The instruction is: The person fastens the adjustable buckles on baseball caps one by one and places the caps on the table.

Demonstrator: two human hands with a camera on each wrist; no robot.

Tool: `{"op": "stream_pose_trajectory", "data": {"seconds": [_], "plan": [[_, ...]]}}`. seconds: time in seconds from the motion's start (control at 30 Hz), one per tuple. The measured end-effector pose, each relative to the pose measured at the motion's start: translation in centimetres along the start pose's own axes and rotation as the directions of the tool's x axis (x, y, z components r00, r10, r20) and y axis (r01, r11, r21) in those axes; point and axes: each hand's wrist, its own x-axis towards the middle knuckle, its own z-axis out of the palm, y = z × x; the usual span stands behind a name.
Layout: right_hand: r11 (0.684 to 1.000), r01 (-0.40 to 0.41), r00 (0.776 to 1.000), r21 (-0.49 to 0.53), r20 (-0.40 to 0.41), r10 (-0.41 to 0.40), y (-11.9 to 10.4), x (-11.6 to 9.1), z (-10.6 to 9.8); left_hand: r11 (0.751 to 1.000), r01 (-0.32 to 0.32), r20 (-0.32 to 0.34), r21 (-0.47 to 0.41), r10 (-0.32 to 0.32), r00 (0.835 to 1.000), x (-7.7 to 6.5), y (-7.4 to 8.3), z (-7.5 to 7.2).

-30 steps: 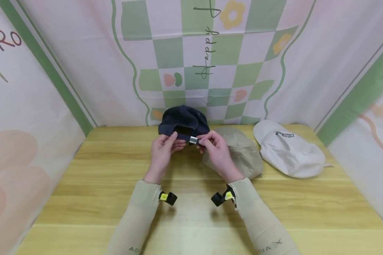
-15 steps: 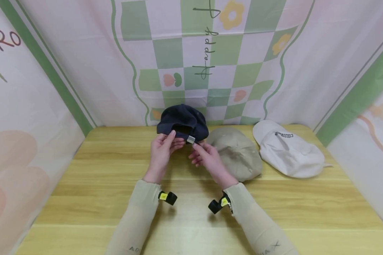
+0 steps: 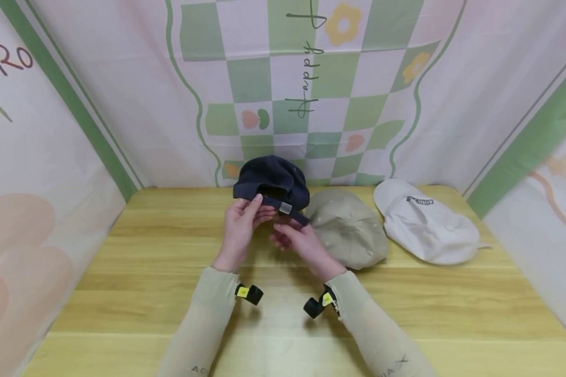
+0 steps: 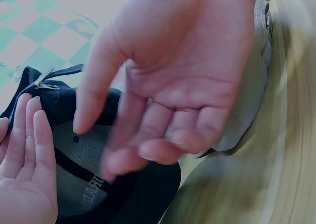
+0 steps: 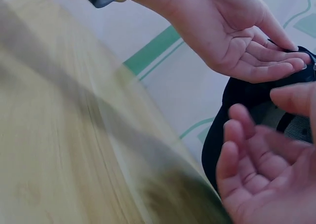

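Note:
A navy baseball cap (image 3: 275, 170) stands at the back of the table, its rear opening facing me. My left hand (image 3: 237, 226) pinches its back strap (image 3: 298, 215) left of the metal buckle (image 3: 285, 208). The strap's loose end sticks out to the right past the buckle. Just below that end is my right hand (image 3: 307, 244), fingers loosely bent and apart from the buckle (image 4: 43, 82). Nothing shows in the right hand (image 5: 276, 177) in the right wrist view. Through the opening, the left wrist view shows the cap's grey lining (image 4: 81, 145).
A khaki cap (image 3: 351, 230) lies right of the navy one, close to my right hand. Farther right rests an off-white cap (image 3: 429, 225) with dark lettering. A patterned cloth (image 3: 290, 78) hangs behind the wooden table (image 3: 137, 272).
My right hand has let go of the strap's end and moved left and down below it. The left hand keeps its pinch. The loose strap end now stands free.

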Motion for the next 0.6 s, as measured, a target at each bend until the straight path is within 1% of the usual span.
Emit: {"op": "stream_pose_trajectory", "data": {"seconds": [0.1, 0.17, 0.27, 0.33, 0.43, 0.53, 0.6], "plan": [[0.994, 0.065, 0.998, 0.087, -0.008, -0.064, -0.3, 0.0, 0.0, 1.000, -0.001, -0.001, 0.008, 0.001, 1.000, 0.0, -0.1, 0.0], [0.982, 0.091, 0.996, 0.168, -0.021, -0.089, -0.6, 0.0, 0.0, 1.000, -0.001, -0.004, 0.008, 0.001, 1.000, 0.0, -0.1, 0.0], [0.949, 0.116, 0.993, 0.294, -0.039, -0.109, -1.1, 0.0, 0.0, 1.000, 0.001, 0.001, 0.003, -0.001, 1.000, -0.1, -0.2, -0.1], [0.926, 0.132, 0.991, 0.354, -0.058, -0.120, -1.4, 0.1, 0.1, 1.000, 0.006, 0.014, 0.004, -0.006, 1.000, -0.1, -0.3, -0.1], [0.901, 0.148, 0.988, 0.407, -0.091, -0.122, -1.6, 0.2, 0.0, 1.000, 0.019, 0.038, 0.010, -0.019, 0.999, -0.2, -0.4, -0.1], [0.891, 0.159, 0.986, 0.424, -0.116, -0.121, -1.7, 0.4, -0.1, 0.999, 0.042, 0.055, 0.009, -0.042, 0.998, -0.2, -0.4, -0.1], [0.889, 0.164, 0.985, 0.427, -0.122, -0.123, -1.7, 0.4, -0.2, 0.998, 0.068, 0.049, -0.016, -0.067, 0.997, -0.2, -0.2, -0.1]]}}
